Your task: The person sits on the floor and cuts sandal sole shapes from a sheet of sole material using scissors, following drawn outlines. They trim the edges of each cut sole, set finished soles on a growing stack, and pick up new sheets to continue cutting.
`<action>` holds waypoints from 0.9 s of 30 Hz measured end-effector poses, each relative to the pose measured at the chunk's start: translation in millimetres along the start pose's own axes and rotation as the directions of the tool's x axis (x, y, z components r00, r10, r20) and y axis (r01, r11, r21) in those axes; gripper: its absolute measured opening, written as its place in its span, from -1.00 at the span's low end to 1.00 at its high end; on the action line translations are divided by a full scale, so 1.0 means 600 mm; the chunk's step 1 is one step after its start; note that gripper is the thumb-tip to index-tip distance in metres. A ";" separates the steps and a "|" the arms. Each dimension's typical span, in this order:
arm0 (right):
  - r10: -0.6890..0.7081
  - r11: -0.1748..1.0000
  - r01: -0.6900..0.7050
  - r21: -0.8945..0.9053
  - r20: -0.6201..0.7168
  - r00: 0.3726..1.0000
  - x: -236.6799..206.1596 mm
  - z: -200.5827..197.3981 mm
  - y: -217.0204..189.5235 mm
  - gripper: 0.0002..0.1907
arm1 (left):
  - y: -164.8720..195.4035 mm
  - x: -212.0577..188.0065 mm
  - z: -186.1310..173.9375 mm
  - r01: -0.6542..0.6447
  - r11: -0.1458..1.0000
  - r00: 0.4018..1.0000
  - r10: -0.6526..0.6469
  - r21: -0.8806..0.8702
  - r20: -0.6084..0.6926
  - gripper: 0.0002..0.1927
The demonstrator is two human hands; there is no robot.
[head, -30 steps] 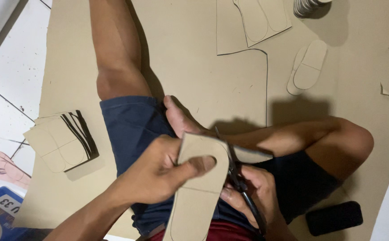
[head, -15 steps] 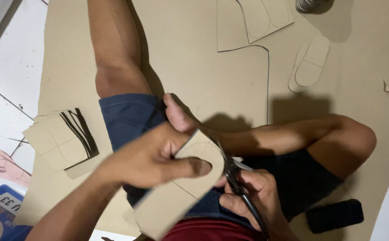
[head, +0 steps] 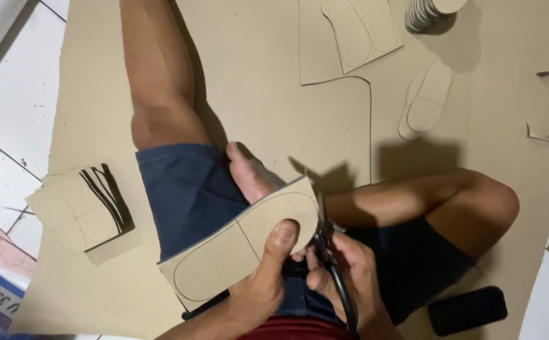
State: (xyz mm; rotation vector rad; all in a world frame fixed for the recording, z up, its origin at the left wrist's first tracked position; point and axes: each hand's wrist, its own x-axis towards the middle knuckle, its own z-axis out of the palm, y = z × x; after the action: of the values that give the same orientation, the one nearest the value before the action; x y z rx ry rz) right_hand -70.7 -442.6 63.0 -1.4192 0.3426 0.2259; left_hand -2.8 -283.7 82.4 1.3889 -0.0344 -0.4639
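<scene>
Head view: your left hand (head: 258, 286) pinches the tan cardboard sole-shaped piece (head: 240, 249) over your lap, its long axis running down-left from the black scissors (head: 331, 261) clenched in your right hand (head: 350, 277).

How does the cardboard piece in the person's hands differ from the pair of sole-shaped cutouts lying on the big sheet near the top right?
The held cardboard piece still has waste margin around its drawn sole outline; the sole cutouts are trimmed to shape. The held piece is lifted and tilted, gripped by the left hand while the right hand works scissors at its rounded end; the cutouts lie flat and untouched, overlapping. The held piece looks larger, being nearer the camera. Both are the same tan cardboard.
</scene>
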 end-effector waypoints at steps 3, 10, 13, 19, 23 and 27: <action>-0.185 0.966 0.180 -0.184 -0.015 0.983 -0.001 -0.003 0.007 -0.18 | 0.015 -0.004 0.004 0.017 0.999 0.997 -0.015 -0.028 0.081 -0.49; 0.000 0.996 0.005 0.092 -0.050 0.999 -0.021 0.001 0.028 -0.21 | 0.006 -0.001 -0.012 0.124 0.989 0.992 -0.124 -0.086 -0.002 -0.48; -0.085 0.994 0.087 0.068 -0.022 0.996 -0.016 -0.005 0.018 -0.20 | 0.015 0.008 -0.016 0.103 0.993 0.995 -0.102 -0.054 0.022 -0.49; -0.080 0.996 0.081 -0.028 0.009 0.997 -0.009 -0.007 -0.002 -0.16 | 0.038 0.020 -0.034 0.007 1.000 0.991 -0.011 0.029 0.134 -0.65; -0.023 0.999 0.021 0.047 0.044 0.999 -0.014 -0.012 0.004 -0.11 | 0.050 0.022 -0.052 0.013 0.984 0.980 -0.048 0.179 0.193 -0.70; -0.101 0.995 0.102 -0.011 0.056 0.993 -0.013 -0.020 0.016 -0.12 | 0.057 0.032 -0.059 0.073 0.968 0.974 -0.121 0.240 0.193 -0.72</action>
State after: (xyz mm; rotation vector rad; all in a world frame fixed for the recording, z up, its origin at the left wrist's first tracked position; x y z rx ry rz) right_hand -82.6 -452.6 55.4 -1.4373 0.2234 0.1845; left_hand 35.3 -253.3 103.0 1.5708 -0.1954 -0.7030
